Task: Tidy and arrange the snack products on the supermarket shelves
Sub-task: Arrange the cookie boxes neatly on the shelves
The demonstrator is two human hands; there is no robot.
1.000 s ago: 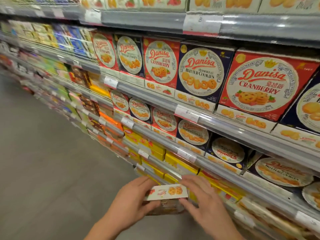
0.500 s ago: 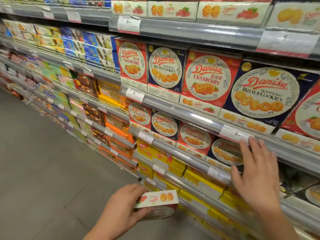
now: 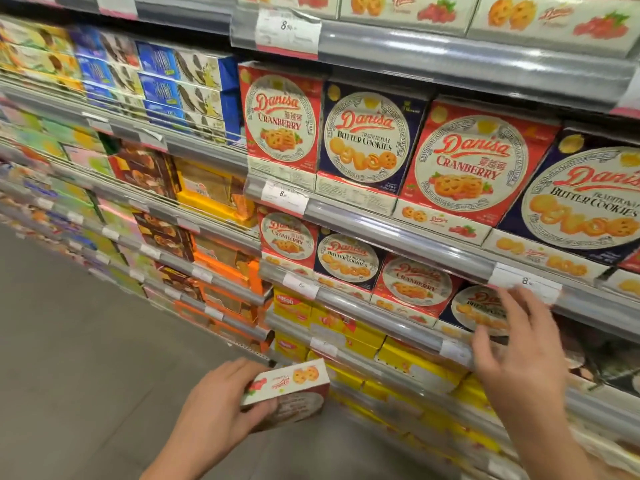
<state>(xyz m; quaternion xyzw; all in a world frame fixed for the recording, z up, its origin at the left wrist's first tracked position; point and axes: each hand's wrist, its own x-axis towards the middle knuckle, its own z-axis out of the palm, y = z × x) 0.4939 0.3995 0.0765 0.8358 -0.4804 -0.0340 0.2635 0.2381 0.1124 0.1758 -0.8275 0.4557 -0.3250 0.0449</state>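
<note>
My left hand grips a red Danisa cranberry cookie box low in front of the shelves, its white edge facing up. My right hand is raised with fingers spread, reaching onto a dark blue Danisa butter cookies box on the middle shelf; the fingertips lie over its right side. Next to that box on the left stand a red cranberry box and another blue butter cookies box. The shelf above carries larger red and blue Danisa boxes.
Grey shelf rails with price tags run along each level. Yellow packs fill the shelf below, orange and brown boxes sit to the left. A dark gap opens right of my right hand. Grey floor lies at left.
My right hand left the held box, rose to the middle shelf and now lies over the blue butter cookies box. My left hand keeps the cranberry box. The view shifted left along the shelves.
</note>
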